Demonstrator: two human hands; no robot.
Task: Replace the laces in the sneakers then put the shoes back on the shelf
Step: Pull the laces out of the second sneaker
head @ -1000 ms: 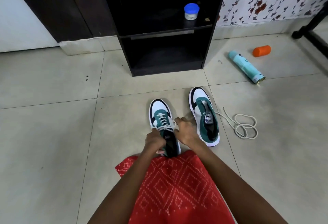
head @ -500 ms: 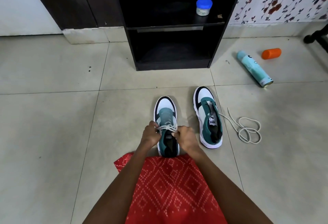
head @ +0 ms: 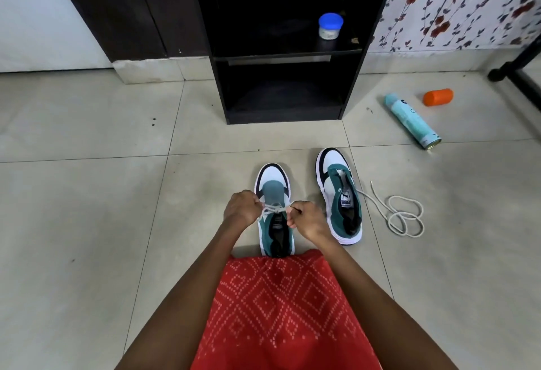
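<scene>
- Left hand [head: 241, 208]: fingers curled, pinching 1 end of the white lace [head: 273, 210] at the left edge of the near sneaker [head: 272, 179].
- Right hand [head: 310, 218]: fingers curled, pinching the other end of the same lace. The lace crosses in the short gap between the 2 hands, over the tongue.
- Near sneaker: white toe, teal upper, black trim. It stands upright on the tiled floor [head: 87, 223], directly beneath and between both hands, toe pointing away from them. Its heel meets the edge of the red patterned cloth [head: 281, 311], which lies between the forearms.
- Second sneaker [head: 339, 194]: same colours, upright, just right of the right hand, not touching it, toe pointing away.
- Loose lace [head: 405, 218]: coiled in loops on the floor, further right of the right hand. 1 strand reaches the second sneaker's right side.
- Black shelf [head: 281, 59]: straight ahead of both hands, well apart, with 2 open compartments. A blue-lidded jar [head: 330, 25] stands on the upper board, toward the right.
- Teal spray can [head: 411, 119]: lying on its side, ahead and right of the right hand. An orange cap [head: 437, 96] lies near it, apart.
</scene>
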